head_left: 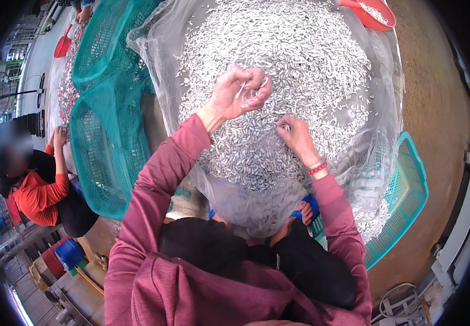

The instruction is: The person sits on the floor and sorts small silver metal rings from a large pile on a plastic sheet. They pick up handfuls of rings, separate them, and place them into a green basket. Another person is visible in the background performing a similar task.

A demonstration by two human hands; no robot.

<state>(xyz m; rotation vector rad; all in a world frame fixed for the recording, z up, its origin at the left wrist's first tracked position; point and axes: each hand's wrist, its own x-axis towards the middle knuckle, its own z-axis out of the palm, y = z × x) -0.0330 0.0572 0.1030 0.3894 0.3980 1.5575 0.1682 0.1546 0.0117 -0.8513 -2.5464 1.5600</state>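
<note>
My left hand [241, 93] is raised over a wide pile of small pieces [278, 49], palm up with its fingers curled. Thin white curved pieces [240, 89] show between those fingers. Lower and to the right, my right hand [299, 140] reaches to the pile with thumb and forefinger drawn together; what they pinch, if anything, is too small to make out. The pile's pieces are short and capsule-like, white at the far side and greyer near me. Beneath them lies a sheer whitish net [246, 209], bunched at its near edge.
A green basket [409, 201] holding white pieces stands at the right. Green netted baskets [110, 136] line the left. Red scoops [376, 15] [62, 44] lie at far right and far left. A person in orange [42, 190] works at a reddish pile on the left.
</note>
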